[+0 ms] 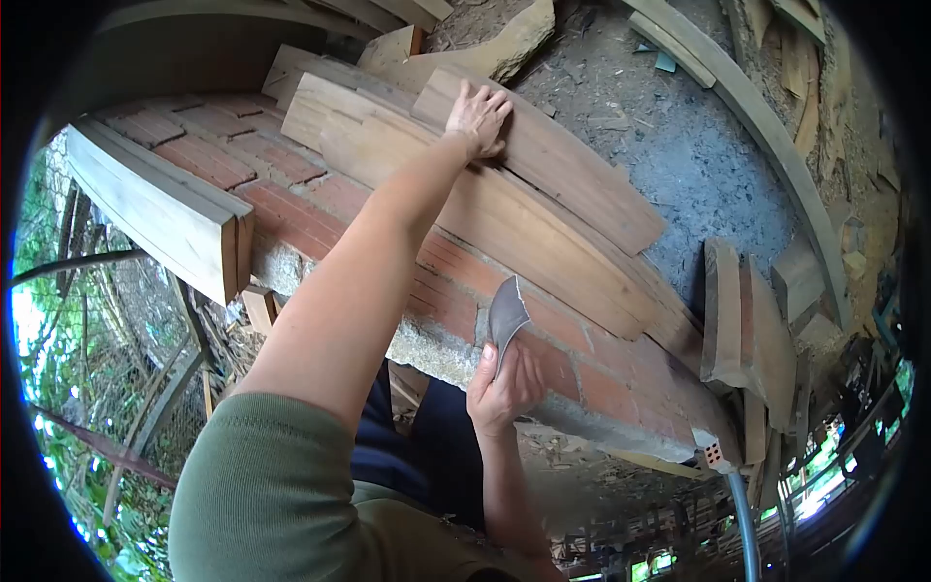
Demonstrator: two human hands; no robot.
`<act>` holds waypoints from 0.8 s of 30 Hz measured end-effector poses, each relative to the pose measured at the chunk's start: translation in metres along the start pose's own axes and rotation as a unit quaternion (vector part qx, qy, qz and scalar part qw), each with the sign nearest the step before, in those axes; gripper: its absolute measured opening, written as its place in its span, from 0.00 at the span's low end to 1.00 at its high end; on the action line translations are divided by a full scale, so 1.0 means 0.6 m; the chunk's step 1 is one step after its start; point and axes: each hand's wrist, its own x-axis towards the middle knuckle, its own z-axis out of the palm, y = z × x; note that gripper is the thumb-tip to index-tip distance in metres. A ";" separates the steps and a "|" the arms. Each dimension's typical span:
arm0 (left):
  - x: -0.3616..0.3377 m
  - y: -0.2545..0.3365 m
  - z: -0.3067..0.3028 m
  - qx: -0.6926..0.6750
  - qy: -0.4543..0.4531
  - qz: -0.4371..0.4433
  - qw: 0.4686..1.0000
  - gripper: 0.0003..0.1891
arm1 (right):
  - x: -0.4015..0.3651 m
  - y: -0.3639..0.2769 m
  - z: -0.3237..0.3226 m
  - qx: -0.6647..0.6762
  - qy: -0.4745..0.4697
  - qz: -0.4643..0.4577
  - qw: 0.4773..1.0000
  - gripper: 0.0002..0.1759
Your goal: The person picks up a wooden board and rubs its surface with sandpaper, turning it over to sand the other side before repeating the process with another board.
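My left hand (478, 118) rests on the upper part of a curved wooden board (572, 179), its fingers bent and spread apart. That board lies against a longer, lighter curved plank (524, 238), on top of a brick wall (291, 213). Closer to my body, my right hand (506, 390) pinches a bent grey sheet (508, 315) that looks like sandpaper, between thumb and fingers. The sheet stands up above the bricks, apart from the planks.
Two more curved timber stacks lie on the wall, one at the left end (155, 209) and one at the right (747, 335). Beyond the wall are grey ash (722, 184), a long curved strip (776, 136) and wood scraps. A pipe (745, 524) stands at lower right.
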 end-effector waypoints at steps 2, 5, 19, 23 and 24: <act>0.008 -0.006 -0.010 0.008 -0.010 0.021 1.000 0.32 | -0.001 0.000 0.001 -0.001 -0.006 0.006 1.000 0.16; 0.020 -0.014 -0.023 0.037 -0.006 0.063 0.997 0.27 | 0.003 -0.003 0.001 0.001 0.008 0.008 1.000 0.16; -0.013 0.020 -0.164 -0.083 -0.133 0.179 0.971 0.10 | 0.002 -0.009 0.003 0.000 0.028 0.025 0.999 0.16; -0.068 0.057 -0.285 -0.100 -0.247 0.094 0.959 0.19 | -0.006 -0.006 0.001 0.031 0.071 0.024 0.997 0.15; -0.096 0.057 -0.315 -0.141 -0.250 0.068 0.955 0.21 | -0.014 0.000 0.009 0.057 0.088 0.033 0.994 0.16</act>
